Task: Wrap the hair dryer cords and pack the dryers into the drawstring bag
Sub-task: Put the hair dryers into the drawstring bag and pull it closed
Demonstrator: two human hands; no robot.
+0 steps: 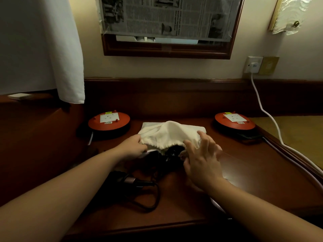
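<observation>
- Left hand [133, 147] grips the left edge of the bag's mouth, fingers curled into the cloth.
- Right hand [201, 155] hangs at the right side of the mouth, fingers spread and loose; touching the cloth or just above it, can't tell. Holds nothing.
- Drawstring bag [172, 134] lies flat on the desk [244, 172] between the two hands, mouth facing the person. Off-white soft cloth, wrinkled, gathered hem at the opening, humped in the middle.
- Dark hair dryer [172, 151] sits at the mouth, partly under the hem, between the hands. Black, glossy; shape hard to read in the shadow.
- Second hair dryer [129, 180] lies nearer the person, below the left forearm, outside the bag. Dark barrel with a paler metallic band.
- Cord [153, 198] trails loose from it in a black loop on the desk, unwrapped.
- Desk: dark reddish wood, polished, curved raised rim on the right.
- Left cable reel [109, 120] and right cable reel [235, 120]: round, flat, orange top on black base, white socket plate. One each side of the bag, apart from it.
- White cable [269, 116] runs from the wall socket [253, 65] down across the desk's right edge.
- Behind: white curtain [43, 46] on the left, wood frame [167, 49] covered with newspaper [167, 16] in the centre.
</observation>
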